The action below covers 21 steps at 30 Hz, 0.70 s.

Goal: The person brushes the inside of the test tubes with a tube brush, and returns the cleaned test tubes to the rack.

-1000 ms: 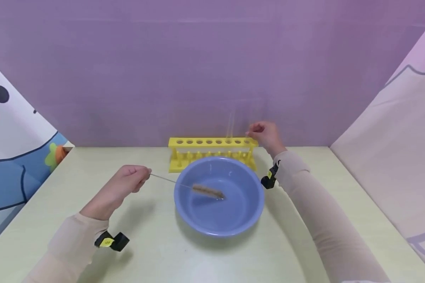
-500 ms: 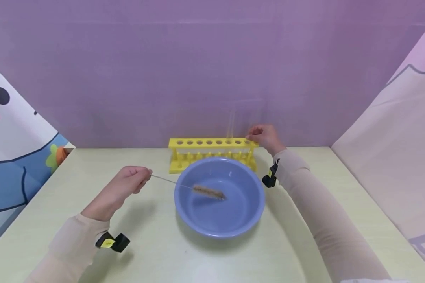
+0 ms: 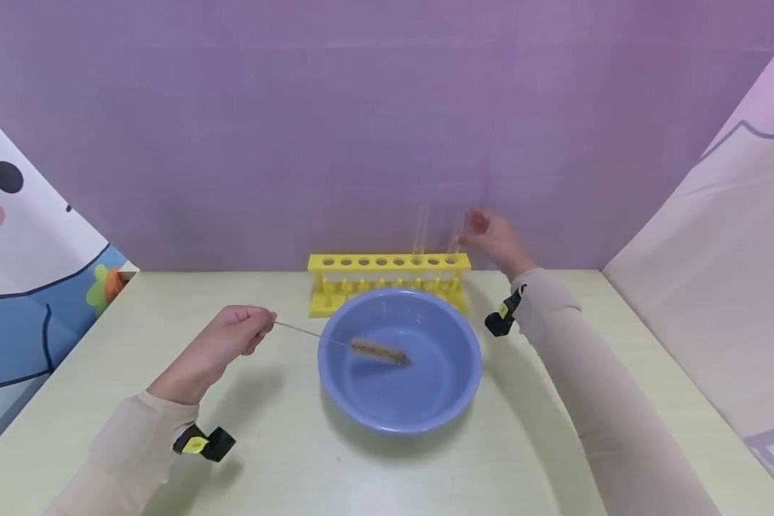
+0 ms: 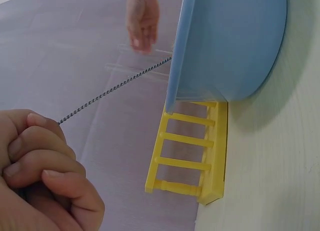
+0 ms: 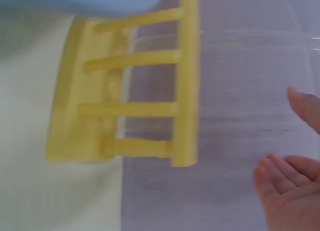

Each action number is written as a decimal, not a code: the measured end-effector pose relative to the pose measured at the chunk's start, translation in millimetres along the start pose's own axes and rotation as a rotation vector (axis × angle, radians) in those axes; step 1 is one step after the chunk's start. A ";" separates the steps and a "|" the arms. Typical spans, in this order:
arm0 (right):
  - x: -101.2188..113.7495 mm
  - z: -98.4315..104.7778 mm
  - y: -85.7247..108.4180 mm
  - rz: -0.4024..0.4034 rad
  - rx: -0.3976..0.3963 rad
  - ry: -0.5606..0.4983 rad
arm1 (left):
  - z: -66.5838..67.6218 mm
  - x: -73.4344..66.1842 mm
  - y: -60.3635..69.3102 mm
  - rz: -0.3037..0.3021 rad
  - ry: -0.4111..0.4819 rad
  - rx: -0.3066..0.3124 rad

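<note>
My left hand pinches the twisted-wire handle of a test tube brush. The tan bristles hang tilted inside the blue basin. Behind the basin stands a yellow test tube rack. Two clear test tubes rise from its top bar: one test tube right of the middle, another test tube in the right end hole. My right hand is just right of the end tube. In the right wrist view its thumb and fingers are spread apart, with nothing held.
The basin hides the front of the rack's base. A purple backdrop rises right behind the rack. Printed cloth panels border the pale table on either side.
My right hand has let go of the test tube at the rack's right end and moved slightly up and right. The left hand and brush stay nearly still.
</note>
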State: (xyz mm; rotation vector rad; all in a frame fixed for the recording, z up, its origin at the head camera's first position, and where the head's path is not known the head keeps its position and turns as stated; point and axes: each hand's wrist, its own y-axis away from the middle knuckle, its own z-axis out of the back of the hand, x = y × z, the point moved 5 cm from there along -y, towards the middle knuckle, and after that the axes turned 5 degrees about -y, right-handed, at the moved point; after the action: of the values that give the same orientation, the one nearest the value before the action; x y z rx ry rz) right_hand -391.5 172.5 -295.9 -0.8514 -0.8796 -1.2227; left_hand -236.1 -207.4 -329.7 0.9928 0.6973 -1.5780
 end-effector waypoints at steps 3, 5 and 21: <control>7.7 5.8 2.2 0.085 -0.066 -0.033 | 0.5 0.1 -1.2 -0.005 -0.003 0.001; 12.3 7.0 4.2 0.140 -0.108 -0.045 | 0.6 -0.3 -2.2 -0.008 -0.001 0.000; 42.6 -47.8 3.1 0.191 -0.053 0.142 | -0.7 2.0 -4.5 0.018 0.012 -0.011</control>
State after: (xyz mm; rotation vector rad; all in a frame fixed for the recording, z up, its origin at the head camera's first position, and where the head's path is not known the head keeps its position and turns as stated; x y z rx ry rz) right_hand -378.5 112.5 -277.7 -0.8591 -0.6393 -1.1278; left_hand -240.4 -206.7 -332.0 0.9988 0.7026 -1.5523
